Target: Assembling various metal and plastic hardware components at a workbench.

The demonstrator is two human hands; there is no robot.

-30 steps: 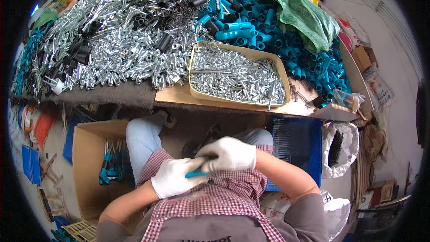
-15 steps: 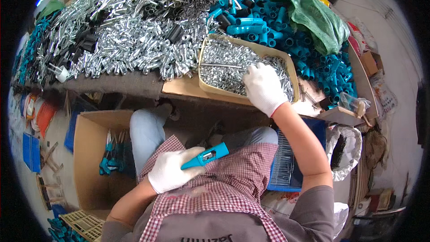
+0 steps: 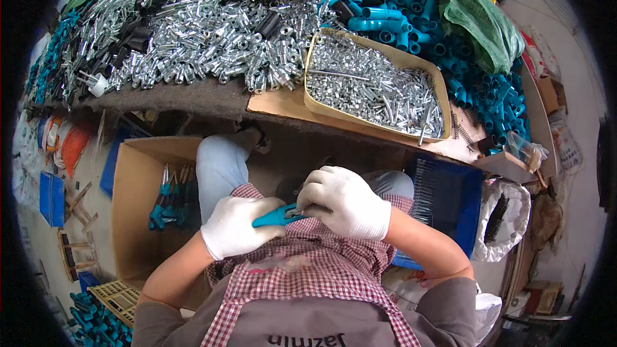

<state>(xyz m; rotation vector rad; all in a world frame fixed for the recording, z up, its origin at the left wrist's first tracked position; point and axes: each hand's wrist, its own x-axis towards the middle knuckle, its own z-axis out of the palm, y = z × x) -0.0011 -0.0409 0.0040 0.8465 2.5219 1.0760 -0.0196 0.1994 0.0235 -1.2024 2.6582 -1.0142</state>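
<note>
In front of my apron, my gloved left hand (image 3: 232, 226) is closed round a teal plastic tool handle (image 3: 270, 218), hollow with a slot in its side. Some metal shows at the slot. My gloved right hand (image 3: 347, 204) bends over the handle's other end, fingers pinched together against it. Whether a small part sits between those fingertips is hidden. Beyond both hands, on the bench, stands a cream plastic bin (image 3: 360, 123) full of small silver metal parts, with a thin metal rod (image 3: 337, 74) lying on top.
Silver metal pieces (image 3: 186, 45) are heaped on the bench, with teal handles (image 3: 495, 112) at right. A cardboard box (image 3: 138, 218) with teal-handled tools (image 3: 170, 202) stands at left. A blue tray (image 3: 459, 209) holds metal shafts at right, beside a white sack (image 3: 508, 218).
My right hand has come back from the bin of metal parts to the teal handle. The left hand holds the handle roughly where it was, and the view has shifted slightly.
</note>
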